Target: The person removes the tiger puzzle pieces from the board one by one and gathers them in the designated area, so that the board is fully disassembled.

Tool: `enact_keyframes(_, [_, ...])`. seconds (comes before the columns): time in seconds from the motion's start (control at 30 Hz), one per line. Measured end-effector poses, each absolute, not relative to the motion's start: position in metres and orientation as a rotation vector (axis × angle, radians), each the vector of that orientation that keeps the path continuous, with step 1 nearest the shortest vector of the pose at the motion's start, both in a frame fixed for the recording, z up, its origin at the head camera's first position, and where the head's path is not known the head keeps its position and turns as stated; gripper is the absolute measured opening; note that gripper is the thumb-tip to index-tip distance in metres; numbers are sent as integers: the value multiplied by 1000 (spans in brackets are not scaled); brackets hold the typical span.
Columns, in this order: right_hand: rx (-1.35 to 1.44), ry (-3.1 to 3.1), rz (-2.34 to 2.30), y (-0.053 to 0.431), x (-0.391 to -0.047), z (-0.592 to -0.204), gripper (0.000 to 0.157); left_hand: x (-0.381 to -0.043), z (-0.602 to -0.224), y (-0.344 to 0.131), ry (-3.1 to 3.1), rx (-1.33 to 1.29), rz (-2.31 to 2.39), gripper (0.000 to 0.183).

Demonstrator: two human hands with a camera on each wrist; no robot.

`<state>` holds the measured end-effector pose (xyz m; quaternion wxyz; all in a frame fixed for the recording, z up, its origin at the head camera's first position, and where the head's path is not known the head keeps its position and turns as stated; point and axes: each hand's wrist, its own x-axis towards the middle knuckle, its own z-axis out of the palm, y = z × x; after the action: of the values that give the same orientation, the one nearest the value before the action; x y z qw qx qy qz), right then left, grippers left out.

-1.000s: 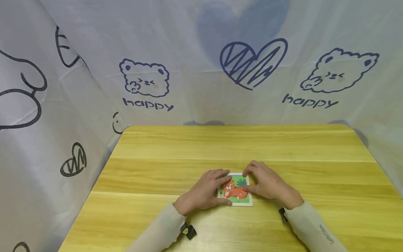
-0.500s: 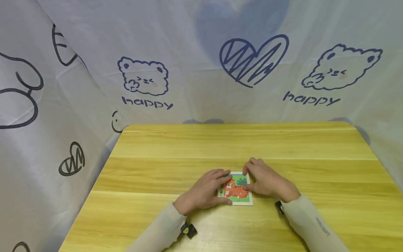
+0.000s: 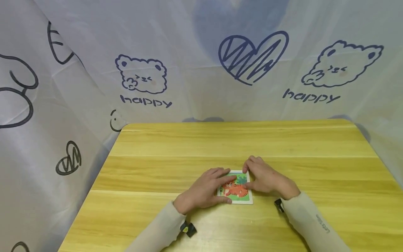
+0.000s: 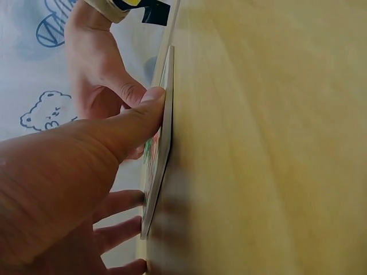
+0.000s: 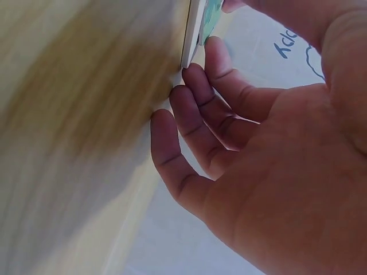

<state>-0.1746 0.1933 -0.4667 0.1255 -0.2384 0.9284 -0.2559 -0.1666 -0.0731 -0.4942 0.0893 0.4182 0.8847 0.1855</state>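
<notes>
A square tiger picture puzzle (image 3: 237, 192) with a white rim lies flat on the table. My left hand (image 3: 204, 189) reaches over it from the left, its fairly straight index finger crossing the tiger's head. In the left wrist view the left thumb (image 4: 140, 114) presses on the near rim, and other fingertips touch the board's edge. My right hand (image 3: 267, 177) is at the puzzle's right side with fingers bent, thumb on the picture and index finger at the far right corner. The right wrist view shows the right index fingertip (image 5: 215, 48) against the edge of the green picture layer (image 5: 211, 17).
The yellow wood-grain table (image 3: 151, 168) extends around both hands. Behind it hangs a pale cloth (image 3: 195, 84) with drawn hearts and bears. Another cloth (image 3: 37, 196) hangs along the left side. Dark straps with small devices (image 3: 188, 229) are on the wrists.
My left index finger has slid right over the picture and now covers the tiger's head. The right hand stays at the right edge. The head view has shifted slightly.
</notes>
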Motion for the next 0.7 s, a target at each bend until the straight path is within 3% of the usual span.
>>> enact_keyframes(0.23, [-698,2703,-768,193,-176,-469,37,-164,-495,-72,2619,1284,423,60])
enact_keyframes(0.7, [-639,2725,-794,193,-174,-469,36,-156,-490,-65,2645,1423,234,58])
